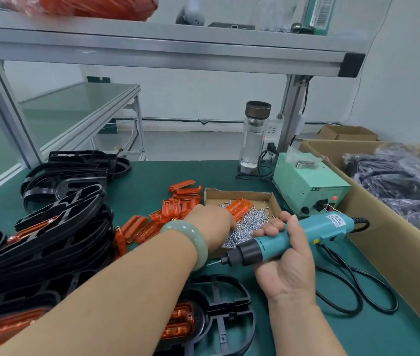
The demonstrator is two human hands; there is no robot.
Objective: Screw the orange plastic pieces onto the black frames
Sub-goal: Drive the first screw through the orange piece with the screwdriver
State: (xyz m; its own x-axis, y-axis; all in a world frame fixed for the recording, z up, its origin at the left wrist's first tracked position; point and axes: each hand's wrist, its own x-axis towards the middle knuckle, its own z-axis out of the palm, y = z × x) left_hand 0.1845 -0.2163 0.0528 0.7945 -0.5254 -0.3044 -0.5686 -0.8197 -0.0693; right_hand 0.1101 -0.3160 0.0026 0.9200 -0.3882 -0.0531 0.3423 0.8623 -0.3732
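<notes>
**A:** How far along does the job look?

**B:** Partway, I'd say. On the left of the green bench mat [152,173] lies a leaning stack of black plastic oval frames [49,227], and several of them show orange pieces fitted. Behind it are more black frames with no orange visible [75,168], so those probably wait their turn.

**A:** And spare parts?

**B:** Plenty. A heap of loose translucent orange plastic pieces [152,224] lies mid-bench, just beside the shallow cardboard tray [239,194] of small silver screws [250,226].

**A:** Which frame is in hand?

**B:** The black frame nearest the person [225,312], flat on the mat and partly under the left forearm. An orange ribbed piece [179,321] sits in it. Whether any screw is in, I cannot tell.

**A:** The hands?

**B:** The left hand [210,224] reaches into the tray over the screws. Its fingers are hidden behind its back, so I cannot tell if it has pinched one. The right hand [288,263] is wrapped round the teal corded electric screwdriver [293,238], whose bit points left, above the frame and not touching it.

**A:** So what is left?

**B:** Fetch a screw, drive it, then repeat for the rest.
</notes>
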